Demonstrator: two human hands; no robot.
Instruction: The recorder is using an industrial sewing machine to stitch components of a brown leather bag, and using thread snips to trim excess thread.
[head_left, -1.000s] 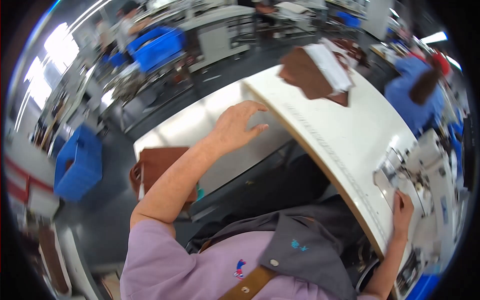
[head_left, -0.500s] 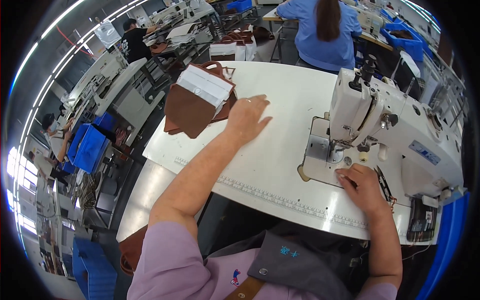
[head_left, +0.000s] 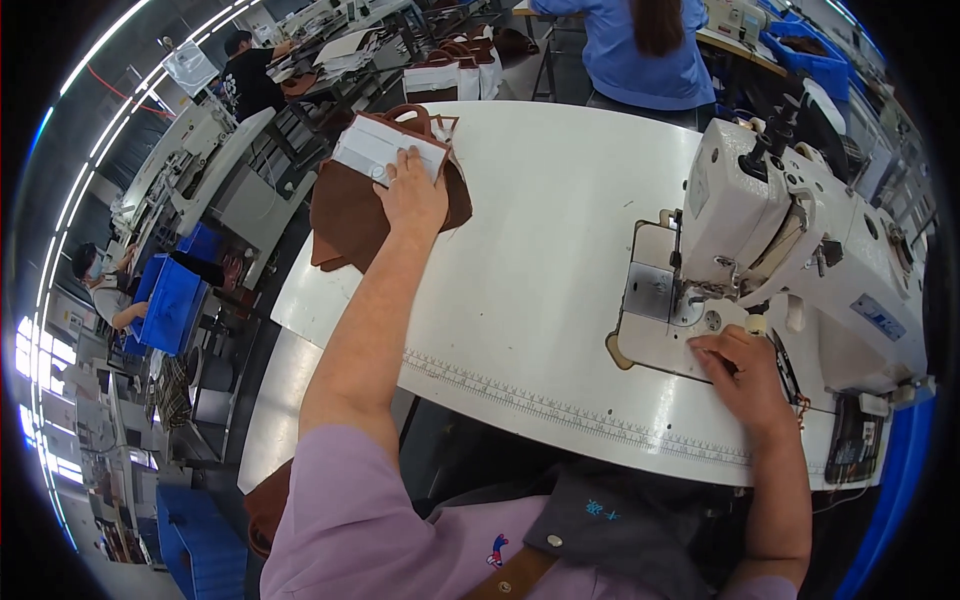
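My left hand [head_left: 411,195] lies on a stack of brown leather pieces [head_left: 345,215] at the far left of the white sewing table [head_left: 540,250], its fingers on the white padded piece [head_left: 380,150] that tops the stack. My right hand [head_left: 745,375] rests flat on the bed of the white sewing machine [head_left: 800,220], just to the right of the needle plate [head_left: 655,290]. Nothing is gripped in that hand. A ruler strip [head_left: 560,410] runs along the table's near edge.
A person in blue [head_left: 640,45] sits with their back to me beyond the table. Other workstations, blue bins [head_left: 170,300] and people fill the left side. More brown leather [head_left: 265,505] lies low at my left, beside my lilac sleeve.
My left hand has moved left and away from me, from the bare table onto the leather stack. My right hand stays by the needle plate. A second ago the view was swung far left.
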